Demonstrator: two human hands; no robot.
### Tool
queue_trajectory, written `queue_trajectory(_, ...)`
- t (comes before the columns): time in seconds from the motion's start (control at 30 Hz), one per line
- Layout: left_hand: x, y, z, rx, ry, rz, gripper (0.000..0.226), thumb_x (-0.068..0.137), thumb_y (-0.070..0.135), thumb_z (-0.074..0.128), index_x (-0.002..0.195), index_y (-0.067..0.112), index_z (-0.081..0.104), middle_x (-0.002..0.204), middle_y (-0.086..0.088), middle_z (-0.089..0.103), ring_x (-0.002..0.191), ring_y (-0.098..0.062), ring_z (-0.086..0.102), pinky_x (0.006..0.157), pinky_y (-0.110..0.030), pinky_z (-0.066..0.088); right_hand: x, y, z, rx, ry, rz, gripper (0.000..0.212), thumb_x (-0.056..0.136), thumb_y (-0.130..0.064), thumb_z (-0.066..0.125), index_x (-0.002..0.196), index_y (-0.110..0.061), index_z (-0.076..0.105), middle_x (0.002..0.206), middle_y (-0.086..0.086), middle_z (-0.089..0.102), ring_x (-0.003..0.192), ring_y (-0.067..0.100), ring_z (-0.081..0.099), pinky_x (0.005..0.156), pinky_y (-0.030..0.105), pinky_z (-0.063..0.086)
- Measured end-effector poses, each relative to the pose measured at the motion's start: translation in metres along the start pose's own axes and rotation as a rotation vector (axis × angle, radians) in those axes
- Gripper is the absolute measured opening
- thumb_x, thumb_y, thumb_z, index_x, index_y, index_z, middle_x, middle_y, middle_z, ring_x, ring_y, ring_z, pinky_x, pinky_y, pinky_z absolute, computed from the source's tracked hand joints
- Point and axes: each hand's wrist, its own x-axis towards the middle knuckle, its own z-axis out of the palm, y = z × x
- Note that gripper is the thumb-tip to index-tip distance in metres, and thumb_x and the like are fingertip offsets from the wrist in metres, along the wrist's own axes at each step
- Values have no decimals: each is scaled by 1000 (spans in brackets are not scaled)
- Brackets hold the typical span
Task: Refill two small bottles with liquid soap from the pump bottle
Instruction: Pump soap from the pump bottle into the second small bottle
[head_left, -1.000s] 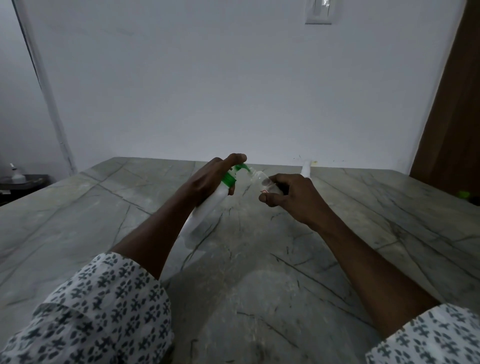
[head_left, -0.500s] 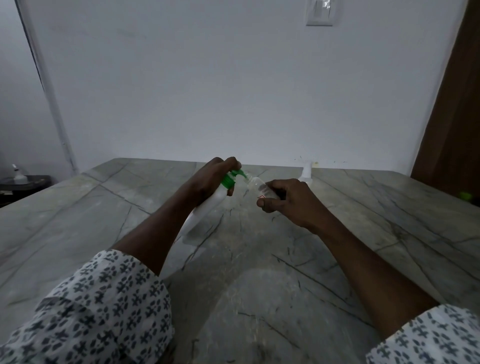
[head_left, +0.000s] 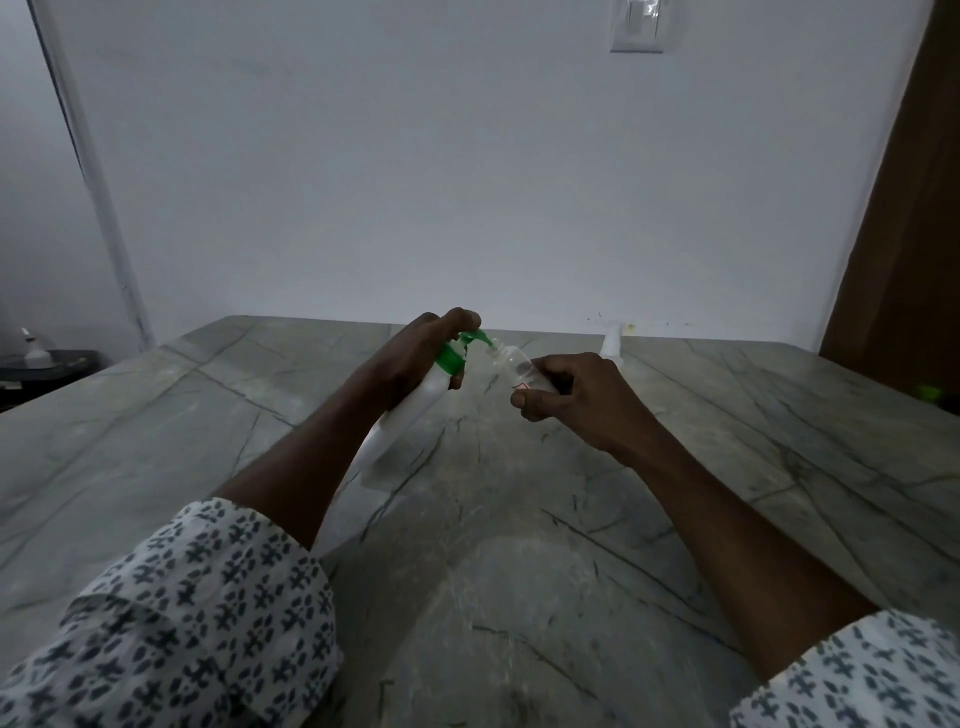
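My left hand (head_left: 415, 356) grips a white pump bottle (head_left: 402, 423) with a green pump head, tilted to the right, its base resting on the marble table (head_left: 156, 415). One finger lies on top of the pump. My right hand (head_left: 576, 400) holds a small clear bottle (head_left: 511, 364) tilted toward the pump, its open mouth right at the green spout. A second small white bottle (head_left: 612, 340) stands upright behind my right hand, near the wall.
The table runs back to a white wall. A brown door (head_left: 914, 234) stands at the right, with a small green thing (head_left: 927, 392) near its foot. At the far left, a dark low surface (head_left: 47, 366) carries a small white object.
My left hand's finger has pressed down and come back up on the pump head. Both bottles stay together, shifting only slightly.
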Motion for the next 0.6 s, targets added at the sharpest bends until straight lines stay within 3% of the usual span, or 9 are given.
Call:
queue_trajectory(0.2,0,0,2,21,-1,-3,43,99,35,43,73,6,62,64,-15,61,54,-20,55,67,-33,44,0,2,2,-13,4,35,44,77,-29,79,114,-8,68,94,7,76,79,16,73,82,43,59)
queue_trajectory(0.37,1,-1,2,79,19,17,58,85,57,43,67,6,65,64,-13,64,54,-17,58,71,-34,47,1,3,1,-53,20,46,41,75,-29,81,110,-11,70,98,5,74,86,19,70,82,42,58)
queue_trajectory(0.47,0,0,2,59,35,19,49,86,55,45,66,15,65,62,-10,64,52,-16,57,70,-33,46,0,2,2,-41,19,51,45,74,-28,82,114,-10,70,102,6,74,89,20,69,84,41,57)
queue_trajectory(0.6,2,-3,0,41,42,22,52,98,44,45,64,10,63,59,-10,63,51,-18,56,67,-32,46,1,7,2,-42,29,71,39,72,-29,83,105,-11,73,95,10,75,86,25,70,83,48,56)
